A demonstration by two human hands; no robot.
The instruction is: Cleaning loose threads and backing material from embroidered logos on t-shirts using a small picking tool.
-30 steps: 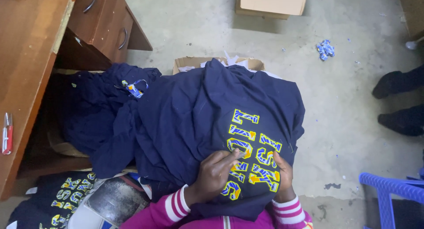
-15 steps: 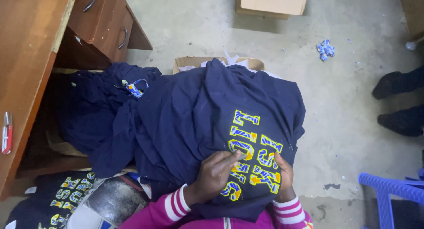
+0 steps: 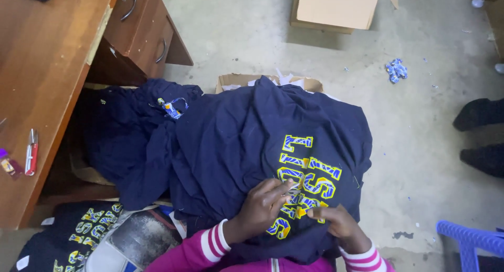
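Here, left hand point(image 3: 262, 206) and right hand point(image 3: 336, 222) pinch lettering point(image 3: 304, 177) (seemingly) on navy garment point(image 3: 236, 140).

A bare grey concrete floor point(image 3: 252, 35) carries a shallow open cardboard box point(image 3: 336, 8) at the top, a crumpled blue-and-white scrap point(image 3: 396, 70) well apart to its right, and small white specks scattered around. A second cardboard box point(image 3: 239, 81) stands beside a wooden desk, half hidden under heaped navy garments point(image 3: 136, 135). On the brown tabletop point(image 3: 42, 67) at the left lie a red-handled thread snipper point(image 3: 31, 152) and a small purple item point(image 3: 7, 163) just beside it.
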